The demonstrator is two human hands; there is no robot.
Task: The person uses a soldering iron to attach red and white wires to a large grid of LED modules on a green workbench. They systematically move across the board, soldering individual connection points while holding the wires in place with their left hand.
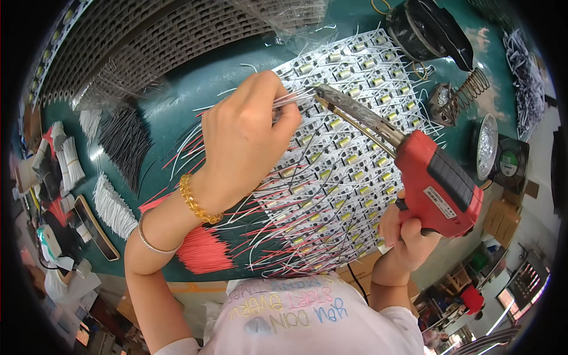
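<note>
A large panel of white circuit boards [368,124] with rows of yellow-green cylindrical parts lies on the green table. My left hand [245,136], a yellow bead bracelet on its wrist, is over the panel's left edge. Its thumb and fingers are pinched on a few thin white wires [294,97]. My right hand [408,239] grips a red and black soldering gun [441,183] by the handle. The gun's dark tip slants up-left to the wire ends near the panel's upper part; whether it touches them I cannot tell. Red, white and black wires trail from the panel's left side.
Bundles of black wires [125,139], white wires [113,207] and red wires [204,251] lie left of the panel, near a phone [96,228]. Stacked grey panels [160,44] stand behind. At right are a coiled spring holder [470,90], a metal dish [486,148] and a small fan [511,164].
</note>
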